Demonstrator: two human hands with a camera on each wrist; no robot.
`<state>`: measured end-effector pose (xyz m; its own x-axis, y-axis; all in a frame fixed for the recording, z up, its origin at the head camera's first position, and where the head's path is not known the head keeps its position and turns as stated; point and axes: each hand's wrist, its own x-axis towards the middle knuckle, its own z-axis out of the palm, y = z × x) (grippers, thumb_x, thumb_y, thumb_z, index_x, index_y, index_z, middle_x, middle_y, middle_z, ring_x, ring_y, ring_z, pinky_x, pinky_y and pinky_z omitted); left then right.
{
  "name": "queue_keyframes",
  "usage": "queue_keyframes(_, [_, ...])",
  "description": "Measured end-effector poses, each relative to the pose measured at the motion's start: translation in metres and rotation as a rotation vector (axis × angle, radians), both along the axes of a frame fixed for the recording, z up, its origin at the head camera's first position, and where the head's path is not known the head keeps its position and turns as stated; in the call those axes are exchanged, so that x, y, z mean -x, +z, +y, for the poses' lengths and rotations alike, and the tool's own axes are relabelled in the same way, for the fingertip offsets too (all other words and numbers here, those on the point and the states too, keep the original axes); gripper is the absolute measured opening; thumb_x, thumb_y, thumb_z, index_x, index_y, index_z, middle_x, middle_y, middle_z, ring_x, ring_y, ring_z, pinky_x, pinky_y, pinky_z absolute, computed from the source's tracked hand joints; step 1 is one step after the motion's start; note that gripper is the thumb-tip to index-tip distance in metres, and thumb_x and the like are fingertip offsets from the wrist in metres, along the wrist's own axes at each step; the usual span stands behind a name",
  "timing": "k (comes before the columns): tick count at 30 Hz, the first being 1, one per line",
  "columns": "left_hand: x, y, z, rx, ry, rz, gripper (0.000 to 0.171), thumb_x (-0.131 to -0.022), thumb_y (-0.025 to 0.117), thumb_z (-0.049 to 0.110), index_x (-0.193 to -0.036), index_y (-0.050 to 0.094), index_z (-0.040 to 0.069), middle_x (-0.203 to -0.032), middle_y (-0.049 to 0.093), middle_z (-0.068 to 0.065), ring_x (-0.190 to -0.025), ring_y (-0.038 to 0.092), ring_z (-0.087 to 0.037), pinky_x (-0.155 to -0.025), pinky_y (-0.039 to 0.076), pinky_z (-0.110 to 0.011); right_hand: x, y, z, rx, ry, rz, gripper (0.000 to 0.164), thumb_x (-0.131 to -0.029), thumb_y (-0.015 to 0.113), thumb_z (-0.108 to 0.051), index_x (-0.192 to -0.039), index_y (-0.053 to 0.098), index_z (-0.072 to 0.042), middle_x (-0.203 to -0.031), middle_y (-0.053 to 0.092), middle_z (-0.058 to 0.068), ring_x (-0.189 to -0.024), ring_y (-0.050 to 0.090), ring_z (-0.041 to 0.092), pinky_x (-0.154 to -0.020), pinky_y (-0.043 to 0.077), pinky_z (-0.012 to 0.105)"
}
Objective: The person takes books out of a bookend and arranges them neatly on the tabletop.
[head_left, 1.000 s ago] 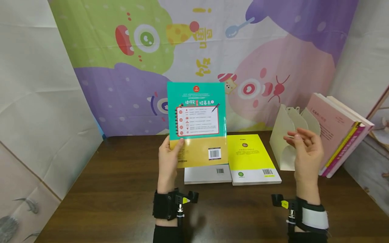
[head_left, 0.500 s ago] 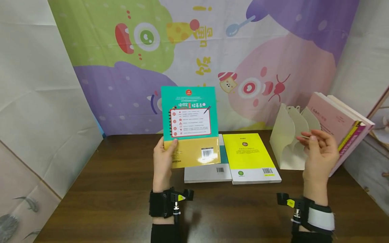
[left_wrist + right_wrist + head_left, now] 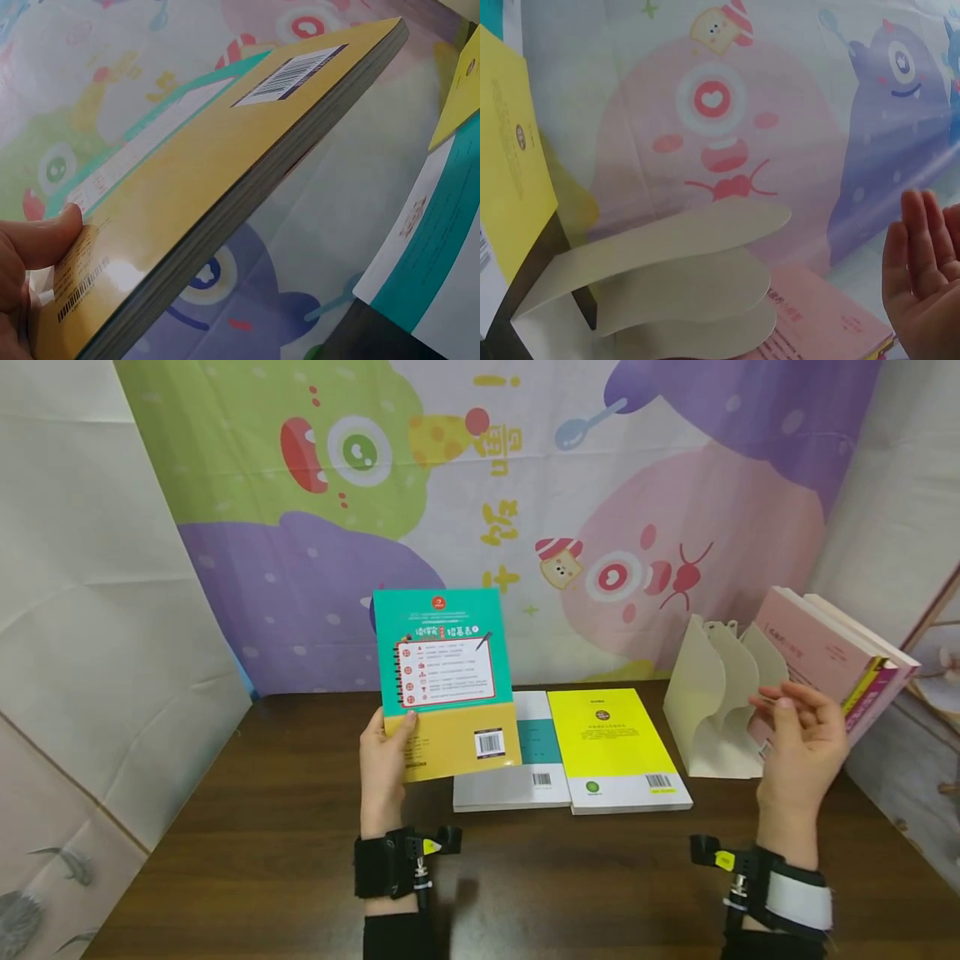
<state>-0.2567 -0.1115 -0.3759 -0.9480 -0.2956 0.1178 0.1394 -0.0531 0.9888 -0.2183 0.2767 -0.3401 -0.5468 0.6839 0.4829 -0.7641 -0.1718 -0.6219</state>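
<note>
My left hand [image 3: 384, 768] grips a teal and yellow book [image 3: 442, 681] by its lower left edge, thumb across the back cover. The book is held up off the table, its barcode side facing me; the left wrist view shows its thick page edge. My right hand [image 3: 806, 743] is raised at the right with fingers loosely bent and nothing in them. It overlaps a pink book [image 3: 813, 635] in the head view. Beside it stands a cream file holder [image 3: 708, 710] with curved dividers. Several books lean upright at the holder's right side.
On the dark wooden table [image 3: 300, 860] a yellow book [image 3: 615, 735] lies flat, next to a grey, white and teal book [image 3: 510, 789] partly covered by the held one. A cartoon cloth [image 3: 480, 485] hangs behind the table, with pale cloth at both sides.
The left hand has carried the teal and yellow book left and slightly down, uncovering more of the grey, white and teal book. My right hand has shifted right, from before the file holder toward the upright books.
</note>
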Motion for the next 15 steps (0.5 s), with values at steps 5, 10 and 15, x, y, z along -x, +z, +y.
queue_keyframes(5, [-0.001, -0.004, -0.003, -0.010, 0.012, -0.018, 0.026, -0.089, 0.057, 0.027, -0.112, 0.058, 0.013, -0.080, 0.063, 0.002, -0.066, 0.063, -0.012, -0.057, 0.051, -0.028, 0.001, -0.004, 0.010, 0.000, -0.089, -0.106, 0.019, -0.086, 0.052, 0.008, -0.102, 0.060, 0.005, -0.096, 0.060, 0.011, -0.092, 0.059, 0.020, -0.079, 0.047, 0.021])
queue_keyframes(10, [0.000, -0.007, -0.008, -0.018, 0.027, -0.028, 0.026, -0.090, 0.057, 0.026, -0.111, 0.058, 0.011, -0.076, 0.063, 0.005, -0.064, 0.063, -0.010, -0.056, 0.050, -0.027, 0.000, -0.008, 0.024, -0.013, -0.165, -0.271, 0.030, -0.088, 0.048, 0.005, -0.115, 0.057, -0.004, -0.117, 0.054, 0.006, -0.116, 0.046, 0.020, -0.096, 0.038, 0.018])
queue_keyframes(15, [0.000, -0.008, -0.014, -0.026, 0.027, -0.043, 0.027, -0.090, 0.057, 0.027, -0.113, 0.057, 0.013, -0.074, 0.062, 0.007, -0.063, 0.062, -0.008, -0.055, 0.050, -0.026, -0.003, -0.012, 0.035, -0.020, -0.139, -0.414, 0.038, -0.091, 0.046, -0.002, -0.128, 0.047, -0.011, -0.134, 0.042, 0.004, -0.127, 0.034, 0.017, -0.106, 0.027, 0.023])
